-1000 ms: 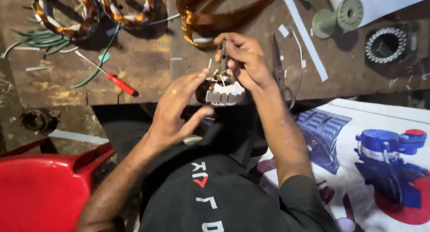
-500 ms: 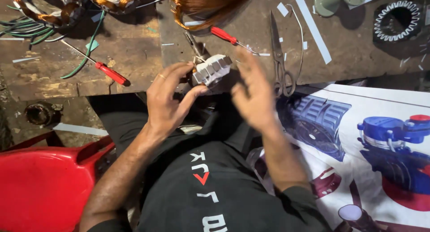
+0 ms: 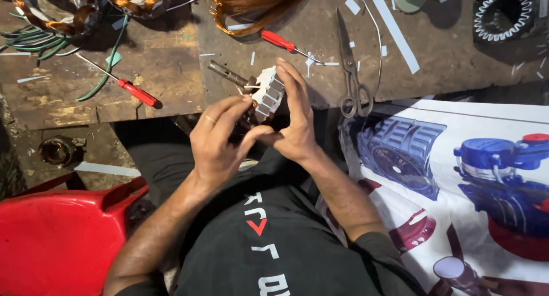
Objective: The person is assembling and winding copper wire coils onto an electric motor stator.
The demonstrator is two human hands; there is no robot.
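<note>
Head view, looking down at a worn wooden workbench (image 3: 171, 62) and the person's lap. Both hands meet over the bench's near edge around a small motor armature (image 3: 267, 95), a slotted core with pale insulating paper in its slots and a metal shaft (image 3: 229, 75) projecting up and to the left. The left hand (image 3: 220, 142) cups the armature from below, fingers curled against its lower side, a ring on one finger. The right hand (image 3: 294, 119) closes on the core from the right, its fingers laid flat along the slotted face and its thumb pressed underneath, so that both hands are clamped on the armature.

On the bench: a red-handled screwdriver (image 3: 137, 93) to the left of the hands, a second red-handled screwdriver (image 3: 278, 40) above them, and scissors (image 3: 351, 73) to the right, lying shut with the handles nearest the person. A coil of copper wire (image 3: 251, 4) sits at the top edge, wound stators (image 3: 74, 13) with green leads at top left, a bare stator core (image 3: 506, 13) at top right. White paper strips (image 3: 394, 30) lie scattered. A red plastic chair (image 3: 57, 239) stands at lower left; a printed poster of motors (image 3: 457, 176) lies at right.
</note>
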